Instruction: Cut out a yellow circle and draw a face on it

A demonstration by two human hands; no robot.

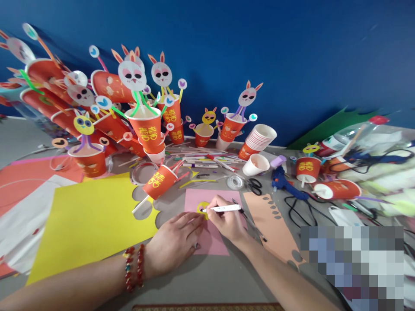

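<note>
- The right hand pinches a white pen between its fingers, close to the tip; the barrel lies almost level and points left.
- The pen tip is at a yellow disc, on or just over a dark mark drawn there; whether it touches is too small to tell.
- The disc lies on a pink sheet, in front of the person and between the two hands, partly covered by their fingers.
- The left hand lies palm down, fingers pressed together, their tips at the near edge of the disc; two red bead bracelets circle its wrist.
- Left of the pink sheet, a large yellow sheet covers much of the grey surface; rounded pieces are cut from its right edge.
- Right of the pink sheet is an orange sheet with a row of small holes.
- Beyond the pink sheet, a red cup lies tilted, near a tape roll and black scissors.
- Farther right is a blue glue gun with its black cord.
- Behind these lie scattered markers, a stack of cups and many red cups bearing paper rabbit heads, before a blue wall.
</note>
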